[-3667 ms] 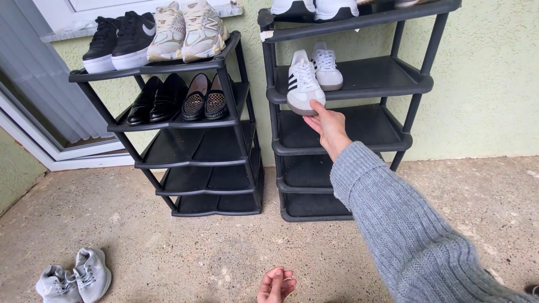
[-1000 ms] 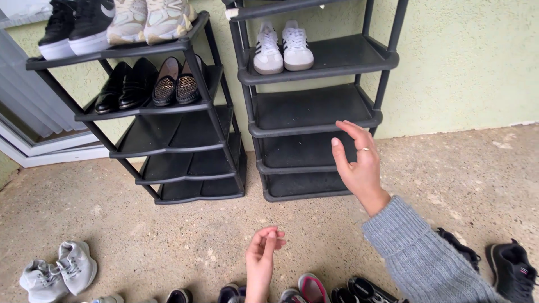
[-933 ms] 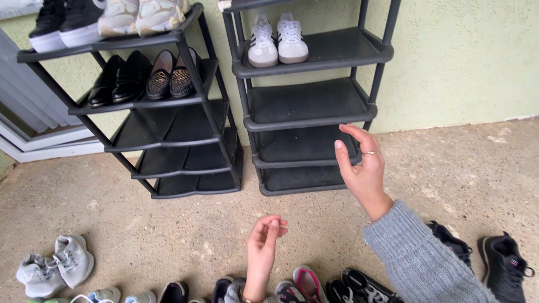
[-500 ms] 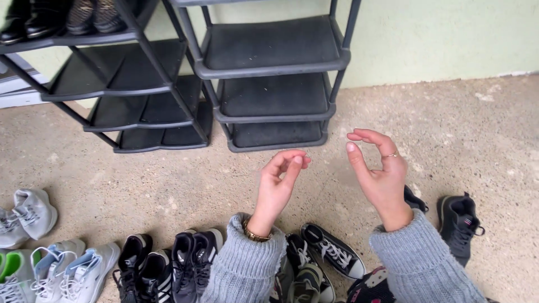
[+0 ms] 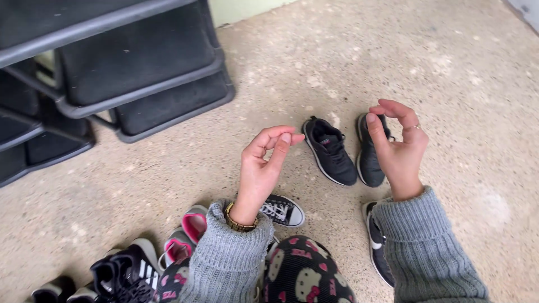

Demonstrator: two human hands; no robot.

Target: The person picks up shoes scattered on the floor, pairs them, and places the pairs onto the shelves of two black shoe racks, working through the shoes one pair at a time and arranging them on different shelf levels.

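My left hand (image 5: pixel 263 168) is raised over the concrete floor with fingers loosely curled and apart, holding nothing. My right hand (image 5: pixel 397 147), a ring on one finger, hovers the same way, empty, just above a pair of black sneakers (image 5: pixel 331 150) lying on the floor between and beyond both hands. Both arms wear grey knitted sleeves; a gold bracelet sits on my left wrist. A black-and-white lace-up sneaker (image 5: pixel 282 211) lies beside my left wrist.
Black plastic shoe rack (image 5: pixel 140 59) with bare lower shelves stands at upper left. Pink-lined shoes (image 5: pixel 188 233) and black striped sneakers (image 5: pixel 120 274) lie at lower left. Another dark shoe (image 5: pixel 373 238) lies under my right sleeve. My patterned knee (image 5: pixel 306 275) fills the bottom.
The view has tilted down and right, away from the racks. Both hands stay raised and empty; the black sneaker pair now lies between them.
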